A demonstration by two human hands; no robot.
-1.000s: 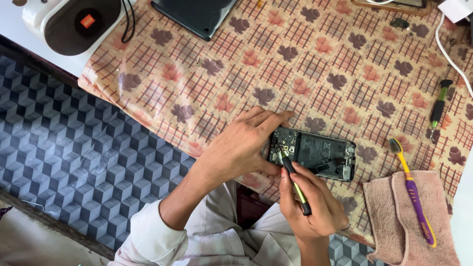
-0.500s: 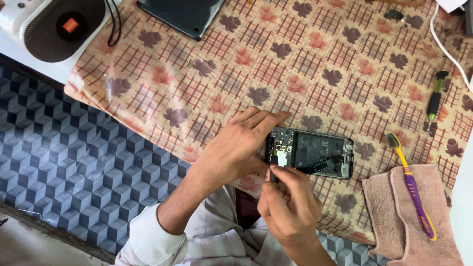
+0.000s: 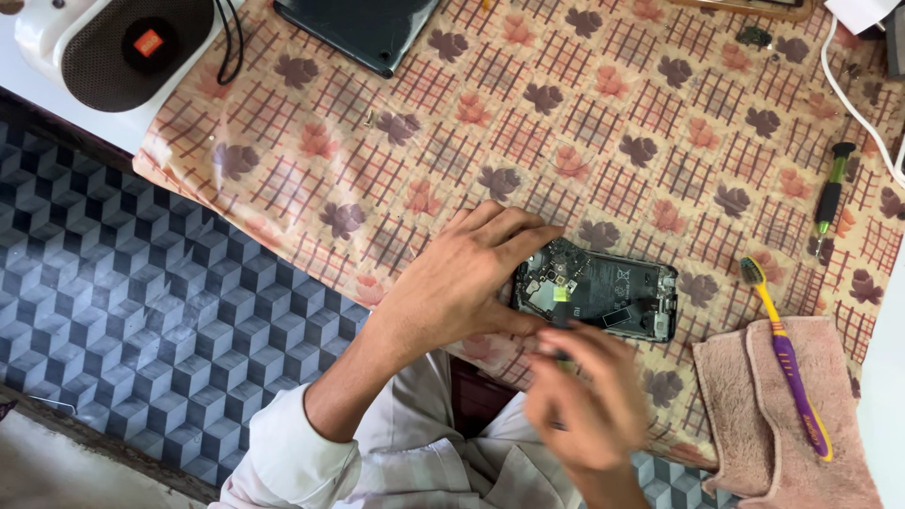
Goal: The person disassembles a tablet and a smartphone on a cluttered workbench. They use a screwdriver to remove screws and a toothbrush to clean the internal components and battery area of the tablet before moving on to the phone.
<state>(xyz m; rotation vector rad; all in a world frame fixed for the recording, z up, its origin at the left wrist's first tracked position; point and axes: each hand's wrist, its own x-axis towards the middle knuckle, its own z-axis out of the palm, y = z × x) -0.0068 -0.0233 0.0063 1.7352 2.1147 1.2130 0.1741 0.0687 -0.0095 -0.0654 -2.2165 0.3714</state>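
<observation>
The left hand [image 3: 462,283] lies flat and spread over the left end of an opened phone [image 3: 599,290], its fingers resting on the top edge and its thumb along the lower edge, so it pins the phone to the cloth rather than closing round it. The phone lies face down with its back off, dark battery and small parts showing, its long side running left to right, most of it clear to the right of that hand. The right hand [image 3: 589,396] is just below the phone's lower edge, blurred; its fingers are curled together and something thin and dark shows between them, but whether they clasp a tool cannot be told. Both sit near the front edge of a table covered by a checked cloth with leaf prints [image 3: 603,123]. To the right, well apart from the phone, a yellow and purple toothbrush [image 3: 787,363] lies across a pink towel [image 3: 792,424], and beyond it a small screwdriver with a green and black handle [image 3: 830,198]. At the far side lie a dark tablet [image 3: 363,28] and, at the left corner, a round speaker on a white base [image 3: 123,47]. Below the table is a floor of grey cube-pattern tiles [image 3: 141,320].
</observation>
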